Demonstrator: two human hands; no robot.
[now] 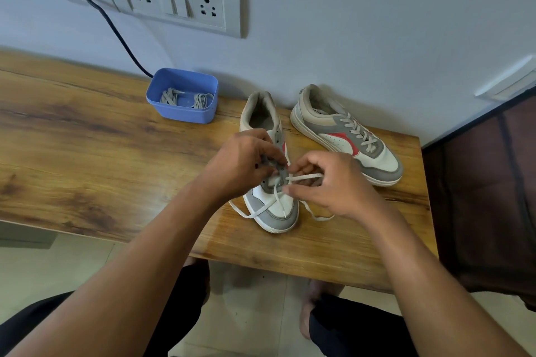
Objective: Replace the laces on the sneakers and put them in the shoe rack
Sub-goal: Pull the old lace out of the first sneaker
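Note:
A white, grey and red sneaker (269,206) stands on the wooden table (87,153), toe toward me. My left hand (240,162) grips its eyelet flap over the tongue. My right hand (324,182) pinches a white lace (304,177) that runs through the lower eyelets; loose lace ends trail over the toe and onto the table. The second sneaker (348,136), fully laced, lies to the right, apart from both hands.
A blue plastic tub (182,113) with bundled laces sits at the back by the wall. A black cable (116,32) drops from a wall socket panel (177,0). A dark fabric rack (487,182) stands right of the table. My legs are below the table edge.

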